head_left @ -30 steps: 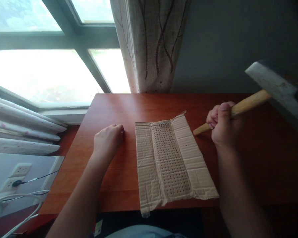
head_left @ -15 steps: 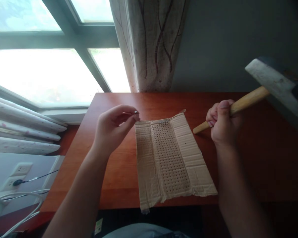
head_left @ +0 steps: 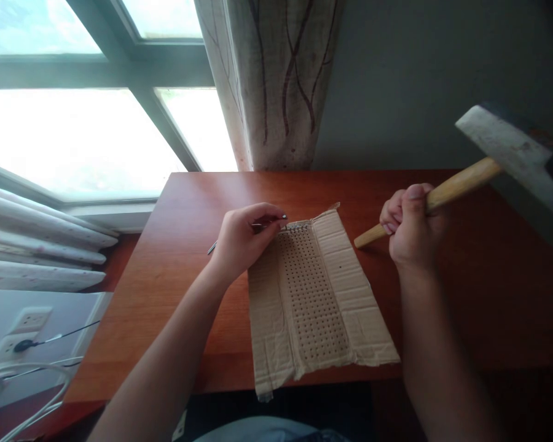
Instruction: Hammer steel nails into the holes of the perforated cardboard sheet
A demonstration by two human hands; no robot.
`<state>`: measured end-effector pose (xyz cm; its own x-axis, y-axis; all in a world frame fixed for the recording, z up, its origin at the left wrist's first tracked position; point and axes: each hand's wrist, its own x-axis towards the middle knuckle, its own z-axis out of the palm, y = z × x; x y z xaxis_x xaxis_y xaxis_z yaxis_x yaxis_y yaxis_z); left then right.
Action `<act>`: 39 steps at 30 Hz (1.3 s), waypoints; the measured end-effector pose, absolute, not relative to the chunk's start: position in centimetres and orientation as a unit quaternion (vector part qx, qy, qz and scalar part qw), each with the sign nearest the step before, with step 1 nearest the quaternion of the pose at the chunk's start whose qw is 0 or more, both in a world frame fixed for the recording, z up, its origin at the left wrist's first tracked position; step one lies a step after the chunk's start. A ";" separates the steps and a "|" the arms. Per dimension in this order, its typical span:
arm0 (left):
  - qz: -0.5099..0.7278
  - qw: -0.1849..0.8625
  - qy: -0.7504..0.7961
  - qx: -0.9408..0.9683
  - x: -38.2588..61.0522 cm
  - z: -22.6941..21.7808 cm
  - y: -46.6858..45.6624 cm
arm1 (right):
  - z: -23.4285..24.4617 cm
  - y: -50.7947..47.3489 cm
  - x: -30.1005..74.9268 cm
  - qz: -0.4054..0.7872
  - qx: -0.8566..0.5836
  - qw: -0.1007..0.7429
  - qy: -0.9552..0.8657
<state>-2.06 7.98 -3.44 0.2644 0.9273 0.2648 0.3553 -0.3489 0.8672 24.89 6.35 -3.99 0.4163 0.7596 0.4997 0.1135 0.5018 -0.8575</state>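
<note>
My right hand (head_left: 409, 224) is wrapped round the wooden handle of a hammer (head_left: 464, 183). The hammer is raised on the right, its metal head up and its handle end low beside the cardboard. My left hand (head_left: 253, 236) is closed in a pinch on a small nail (head_left: 284, 217), whose dark head shows above the fingertips. It is at the far left corner of the hole grid on a sheet of cardboard (head_left: 357, 285). A short row of nails (head_left: 299, 228) stands along the grid's far edge, just right of the pinch. Whether the held nail touches the cardboard is unclear.
The cardboard lies on a reddish wooden table (head_left: 175, 264). Thin metal pieces (head_left: 212, 247) lie behind my left wrist. A window with a curtain (head_left: 281, 92) stands beyond the table, and a wall socket with cables (head_left: 25, 344) is at the lower left.
My left hand has moved right with the nail, from beside the cardboard's far left corner to the grid's far edge. The right hand holds the hammer up almost unmoved.
</note>
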 end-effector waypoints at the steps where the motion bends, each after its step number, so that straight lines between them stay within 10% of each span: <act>1: 0.405 0.344 0.450 0.718 -2.0 -3.4 8.0 | -4.0 6.3 24.9 0.225 -0.446 0.713 -0.492; 39: 0.382 0.268 0.444 0.765 -1.6 -3.9 7.9 | -4.0 6.2 24.9 0.216 -0.434 0.712 -0.508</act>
